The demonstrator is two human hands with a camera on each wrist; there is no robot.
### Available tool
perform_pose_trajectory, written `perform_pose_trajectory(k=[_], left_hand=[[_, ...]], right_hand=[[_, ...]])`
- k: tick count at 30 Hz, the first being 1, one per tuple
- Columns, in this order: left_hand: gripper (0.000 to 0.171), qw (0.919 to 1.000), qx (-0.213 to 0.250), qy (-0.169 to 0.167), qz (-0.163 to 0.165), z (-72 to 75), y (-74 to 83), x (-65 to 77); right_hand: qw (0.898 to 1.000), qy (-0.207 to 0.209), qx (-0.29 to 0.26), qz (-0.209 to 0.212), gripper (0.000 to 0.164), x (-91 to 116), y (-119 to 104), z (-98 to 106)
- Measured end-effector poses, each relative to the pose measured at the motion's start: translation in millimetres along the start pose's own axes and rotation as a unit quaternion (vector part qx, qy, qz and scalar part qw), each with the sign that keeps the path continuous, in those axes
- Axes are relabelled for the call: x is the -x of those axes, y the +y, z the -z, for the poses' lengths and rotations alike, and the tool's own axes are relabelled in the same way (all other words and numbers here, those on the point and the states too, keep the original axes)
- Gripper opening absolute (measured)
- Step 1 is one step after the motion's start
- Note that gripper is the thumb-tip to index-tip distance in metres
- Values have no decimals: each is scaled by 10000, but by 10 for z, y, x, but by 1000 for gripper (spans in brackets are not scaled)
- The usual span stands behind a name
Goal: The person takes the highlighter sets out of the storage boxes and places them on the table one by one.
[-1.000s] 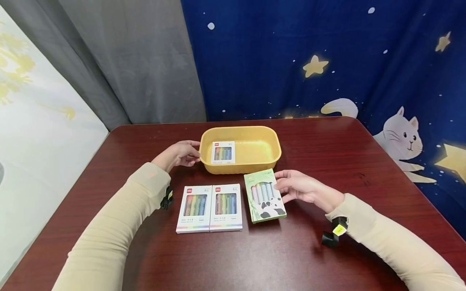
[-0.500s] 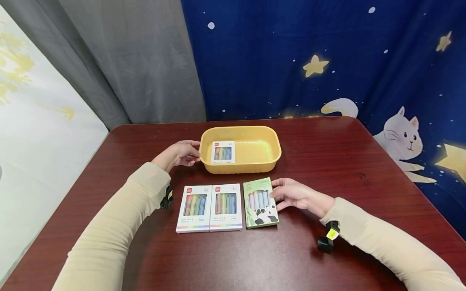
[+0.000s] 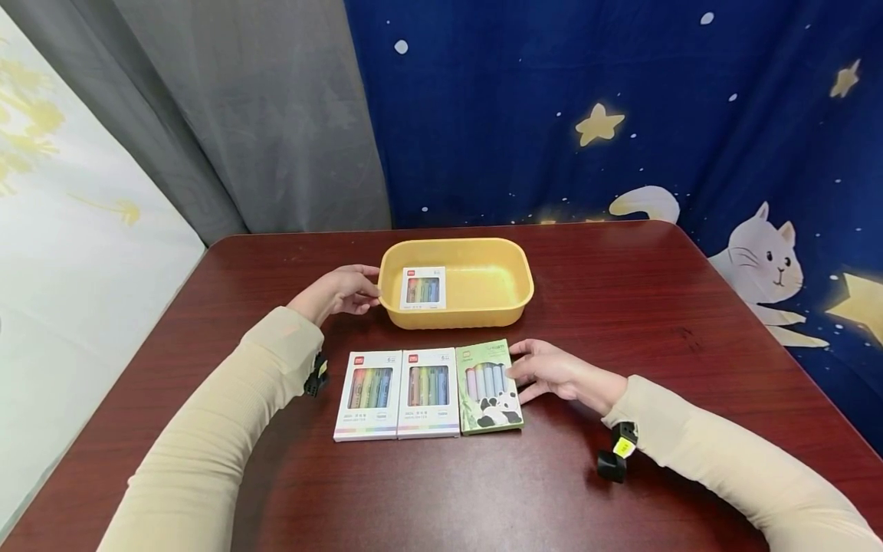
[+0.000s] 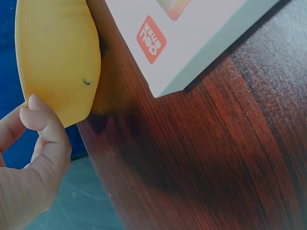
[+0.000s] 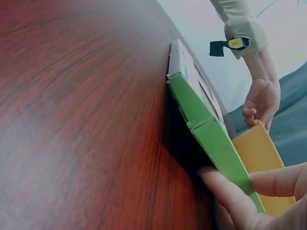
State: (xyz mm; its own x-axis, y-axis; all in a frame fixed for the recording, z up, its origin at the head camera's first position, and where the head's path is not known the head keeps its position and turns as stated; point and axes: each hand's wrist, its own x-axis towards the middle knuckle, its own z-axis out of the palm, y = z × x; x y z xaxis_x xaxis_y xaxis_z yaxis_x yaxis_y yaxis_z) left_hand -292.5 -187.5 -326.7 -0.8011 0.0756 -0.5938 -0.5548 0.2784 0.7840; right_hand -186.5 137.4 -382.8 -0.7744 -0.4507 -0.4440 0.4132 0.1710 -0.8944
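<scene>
My left hand (image 3: 347, 290) pinches the left end of a yellow plastic basket (image 3: 461, 318) by its rim; the thumb (image 4: 33, 117) lies against the wall in the left wrist view. A green panda-print box of highlighters (image 3: 488, 387) is held at its right edge by my right hand (image 3: 555, 370). It lies in line with two white highlighter boxes, one in the middle (image 3: 428, 422) and one at the left (image 3: 366, 423). In the right wrist view, thumb and finger hold the green box (image 5: 211, 139) by its side, and its near edge stands a little above the tabletop.
A third white highlighter box (image 3: 424, 289) lies inside the basket at its left end. The dark red wooden table (image 3: 621, 291) reaches back to a grey curtain (image 3: 297, 115) and a blue starry curtain (image 3: 497, 115).
My right hand has brought the green box left, toward me and down, until it sits right beside the middle white box. The left hand and the basket have stayed put.
</scene>
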Motion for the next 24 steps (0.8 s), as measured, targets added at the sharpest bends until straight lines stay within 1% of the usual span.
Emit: perform_pose_trajectory(k=[6, 15, 24], left_hand=[[58, 10000, -7, -7, 0, 0, -1, 10], [58, 10000, -25, -28, -82, 11, -7, 2], [57, 10000, -4, -15, -5, 9, -7, -7]], right_hand=[[9993, 160, 345, -5, 53, 18, -1, -11], [9974, 210, 680, 123, 54, 17, 12, -14], [9938, 333, 1046, 194, 54, 27, -13, -29]])
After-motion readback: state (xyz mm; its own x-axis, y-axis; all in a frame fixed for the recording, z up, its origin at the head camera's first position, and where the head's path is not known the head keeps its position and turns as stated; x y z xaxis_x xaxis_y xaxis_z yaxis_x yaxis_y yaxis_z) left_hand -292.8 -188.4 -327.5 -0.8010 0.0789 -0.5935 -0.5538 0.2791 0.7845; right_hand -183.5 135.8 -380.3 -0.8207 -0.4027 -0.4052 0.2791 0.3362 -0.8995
